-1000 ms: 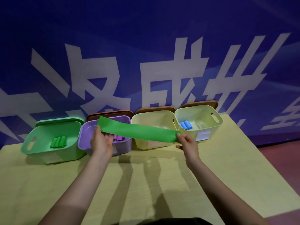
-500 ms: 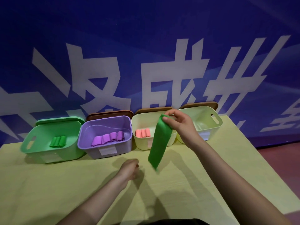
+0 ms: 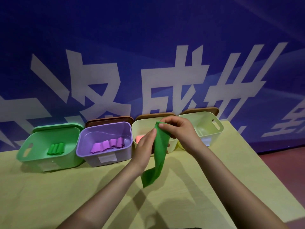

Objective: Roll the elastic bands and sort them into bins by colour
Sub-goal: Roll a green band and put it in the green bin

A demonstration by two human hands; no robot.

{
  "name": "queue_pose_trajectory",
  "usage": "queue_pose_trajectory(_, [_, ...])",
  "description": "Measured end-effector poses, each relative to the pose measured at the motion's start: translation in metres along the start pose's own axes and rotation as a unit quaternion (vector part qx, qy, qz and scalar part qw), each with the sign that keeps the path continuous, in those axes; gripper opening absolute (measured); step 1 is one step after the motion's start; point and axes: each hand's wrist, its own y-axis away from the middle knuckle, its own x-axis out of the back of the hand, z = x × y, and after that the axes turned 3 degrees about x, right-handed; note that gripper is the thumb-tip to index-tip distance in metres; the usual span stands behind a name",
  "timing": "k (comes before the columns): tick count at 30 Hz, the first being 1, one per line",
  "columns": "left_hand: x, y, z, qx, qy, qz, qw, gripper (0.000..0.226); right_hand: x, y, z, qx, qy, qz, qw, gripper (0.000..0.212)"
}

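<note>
A green elastic band (image 3: 158, 154) hangs down over the table in front of the bins. My right hand (image 3: 179, 130) pinches its top end. My left hand (image 3: 145, 144) holds the band just below that, fingers against its left side. The band's lower end curls above the tabletop. Behind stand a green bin (image 3: 69, 156) with green rolls (image 3: 55, 149), a purple bin (image 3: 85, 154) with purple rolls (image 3: 108, 145), a cream bin (image 3: 142, 121) with a pink roll (image 3: 138, 138) partly hidden by my left hand, and a second cream bin (image 3: 212, 128).
The yellow-green table (image 3: 66, 195) runs to a right edge, with red floor (image 3: 287, 162) beyond. Brown lids (image 3: 109, 119) lean behind the bins against a blue banner wall with white lettering.
The band was stretched between both hands, then hung from my right hand alone while my left dropped to the table. My left hand has now risen and taken the band near its top.
</note>
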Motion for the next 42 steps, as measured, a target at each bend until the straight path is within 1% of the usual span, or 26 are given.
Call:
queue_pose_trajectory(3, [0.001, 0.0, -0.003, -0.044, -0.04, 0.031, 0.998, 0.023, 0.001, 0.003, 0.003, 0.0, -0.023, -0.005, 1.0, 0.009])
queue_pose_trajectory(6, [0.003, 0.002, -0.002, -0.054, -0.037, 0.062, 0.996, 0.027, 0.001, 0.005, 0.008, 0.0, -0.05, -0.005, 0.999, 0.01])
queue_pose_trajectory(9, [0.004, 0.003, -0.001, -0.048, -0.032, 0.067, 0.996, 0.023, -0.001, 0.007, 0.01, 0.021, -0.033, 0.014, 0.999, 0.01])
queue_pose_trajectory(12, [0.003, 0.004, 0.001, -0.023, -0.024, 0.076, 0.997, 0.031, -0.002, 0.009, 0.013, 0.111, 0.043, 0.033, 0.992, 0.019])
queue_pose_trajectory(14, [0.003, 0.005, 0.003, 0.004, 0.022, 0.087, 0.996, 0.032, 0.001, 0.009, 0.016, 0.189, 0.128, 0.027, 0.973, 0.021])
queue_pose_trajectory(16, [0.005, 0.005, 0.006, 0.02, 0.063, 0.084, 0.994, 0.028, 0.005, 0.008, 0.016, 0.241, 0.188, 0.007, 0.952, 0.021])
queue_pose_trajectory(20, [0.007, 0.005, 0.009, 0.019, 0.084, 0.087, 0.992, 0.031, 0.012, 0.006, 0.014, 0.295, 0.26, -0.04, 0.918, 0.021])
queue_pose_trajectory(23, [0.006, 0.008, 0.011, 0.037, 0.098, 0.065, 0.992, 0.038, 0.015, 0.004, 0.015, 0.301, 0.334, -0.068, 0.891, 0.022])
queue_pose_trajectory(25, [0.006, 0.008, 0.01, 0.026, 0.085, 0.075, 0.993, 0.033, 0.016, 0.004, 0.015, 0.306, 0.366, -0.086, 0.875, 0.023])
queue_pose_trajectory(26, [0.006, 0.008, 0.01, 0.018, 0.069, 0.083, 0.994, 0.028, 0.015, 0.004, 0.014, 0.306, 0.362, -0.093, 0.875, 0.024])
queue_pose_trajectory(28, [0.006, 0.008, 0.009, 0.001, 0.037, 0.089, 0.995, 0.022, 0.014, 0.007, 0.014, 0.281, 0.318, -0.096, 0.901, 0.03])
queue_pose_trajectory(31, [0.007, 0.009, 0.01, -0.015, 0.005, 0.091, 0.996, 0.022, 0.008, 0.012, 0.014, 0.17, 0.185, -0.062, 0.966, 0.029])
queue_pose_trajectory(33, [0.006, 0.009, 0.01, -0.032, -0.021, 0.093, 0.995, 0.021, 0.004, 0.013, 0.016, 0.101, 0.12, -0.031, 0.987, 0.021])
queue_pose_trajectory(35, [0.006, 0.009, 0.009, -0.059, -0.063, 0.095, 0.992, 0.022, 0.0, 0.013, 0.018, 0.078, 0.117, -0.02, 0.99, 0.015])
queue_pose_trajectory(37, [0.005, 0.009, 0.007, -0.084, -0.097, 0.093, 0.987, 0.022, -0.001, 0.012, 0.019, 0.076, 0.112, -0.011, 0.991, 0.016])
queue_pose_trajectory(40, [0.005, 0.007, 0.005, -0.077, -0.093, 0.094, 0.988, 0.02, -0.003, 0.009, 0.019, 0.084, 0.111, 0.008, 0.99, 0.023])
queue_pose_trajectory(42, [0.005, 0.004, 0.005, -0.057, -0.095, 0.094, 0.989, 0.026, -0.004, 0.008, 0.019, 0.099, 0.118, 0.023, 0.988, 0.021])
